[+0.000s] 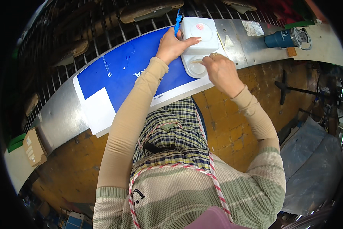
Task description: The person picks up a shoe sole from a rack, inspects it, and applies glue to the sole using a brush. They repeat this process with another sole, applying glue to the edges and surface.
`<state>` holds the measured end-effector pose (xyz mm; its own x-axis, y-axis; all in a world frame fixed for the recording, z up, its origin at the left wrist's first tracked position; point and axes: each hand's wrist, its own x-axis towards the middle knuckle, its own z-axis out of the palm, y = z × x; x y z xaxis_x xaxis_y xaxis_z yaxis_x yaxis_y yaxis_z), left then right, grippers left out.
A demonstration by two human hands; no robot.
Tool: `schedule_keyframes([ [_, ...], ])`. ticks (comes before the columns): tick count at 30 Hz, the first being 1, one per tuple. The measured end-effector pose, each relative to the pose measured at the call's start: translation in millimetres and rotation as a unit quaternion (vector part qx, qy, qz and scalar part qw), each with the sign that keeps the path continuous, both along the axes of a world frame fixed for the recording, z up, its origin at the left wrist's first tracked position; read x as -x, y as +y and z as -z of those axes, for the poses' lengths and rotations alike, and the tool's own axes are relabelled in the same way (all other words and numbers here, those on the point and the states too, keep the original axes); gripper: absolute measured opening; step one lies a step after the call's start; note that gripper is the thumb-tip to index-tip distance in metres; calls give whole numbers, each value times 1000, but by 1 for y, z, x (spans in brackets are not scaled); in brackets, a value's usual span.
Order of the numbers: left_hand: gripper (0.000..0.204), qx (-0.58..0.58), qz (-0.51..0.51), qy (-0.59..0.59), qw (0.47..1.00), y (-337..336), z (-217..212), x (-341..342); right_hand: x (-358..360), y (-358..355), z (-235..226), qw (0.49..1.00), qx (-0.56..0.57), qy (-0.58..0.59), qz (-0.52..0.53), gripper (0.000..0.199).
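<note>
My left hand (173, 45) grips the left side of a white, square-cornered container (205, 44), its thumb lying across the front. A pink swirl mark shows on the container's upper face. A slim blue tool (178, 21) sticks up beside the left fingers; whether they hold it too I cannot tell. In front of the container is a white piece with a round recess (197, 72). My right hand (223, 72) is closed in a pinch on a thin pale stick (196, 61), whose tip reaches over that recess.
Blue-and-white printed sheets (137, 72) lie under the container on a curved metal bench (58, 118). A teal tumbler (280, 39) lies on its side at the right, near a white label (252, 28). Beyond are metal bars with worn pads (150, 11). A cardboard piece (34, 147) sits far left.
</note>
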<state>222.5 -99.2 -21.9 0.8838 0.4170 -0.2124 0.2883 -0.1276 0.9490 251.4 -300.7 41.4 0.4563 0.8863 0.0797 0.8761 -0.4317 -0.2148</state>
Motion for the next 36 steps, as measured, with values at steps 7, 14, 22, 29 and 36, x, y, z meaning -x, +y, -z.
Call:
schedule_keyframes([
  [7, 66, -14, -20, -17, 1000, -2, 3, 1, -10, -23, -14, 995, 14, -7, -97, 18],
  [14, 73, -11, -22, -26, 999, 0, 9, -3, -17, -10, -9, 979, 63, -165, -106, 4],
  [22, 73, 53, -23, 42, 997, -8, -13, 2, -26, 1, -7, 968, 154, -129, -152, 10],
  [29, 83, 85, -37, 52, 994, -15, -22, 5, -65, 4, -1, 965, 214, 124, -91, 19],
  [36, 81, 93, -26, 47, 994, -12, -15, 4, -72, -29, 18, 888, 127, 435, 80, 23],
])
